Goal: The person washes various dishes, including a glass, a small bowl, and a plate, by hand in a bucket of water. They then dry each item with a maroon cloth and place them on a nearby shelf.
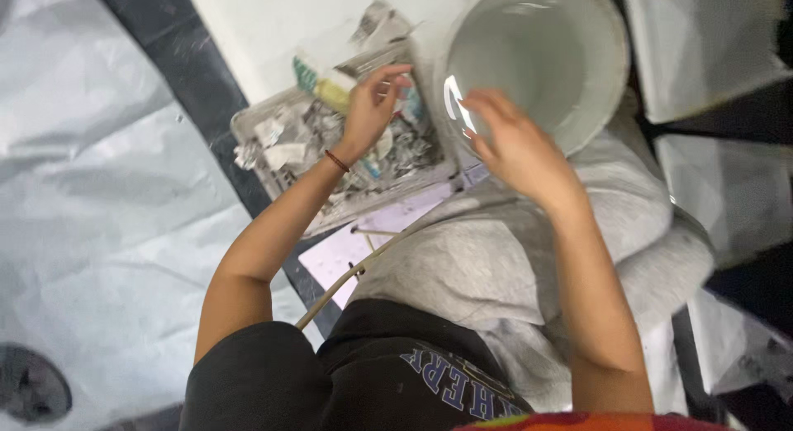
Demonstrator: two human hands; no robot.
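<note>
Pale sheeting (91, 200) covers the floor around a white bench (273, 26); on it a grey tray (248, 134) of torn newspaper scraps (396, 150) sits just beside a white bucket (595, 92); the left hand (372, 109) pinches scraps over the tray, fingers curled; the right hand (516, 146) rests half-open at the bucket's rim, holding nothing clear; grey sweatpants (512, 274) lie below.

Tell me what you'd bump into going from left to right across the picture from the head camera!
Grey sheet on the floor → tray of torn newspaper scraps → left hand, reaching into the tray → right hand at the bucket's rim → white bucket → white sheets at the far right.
</note>
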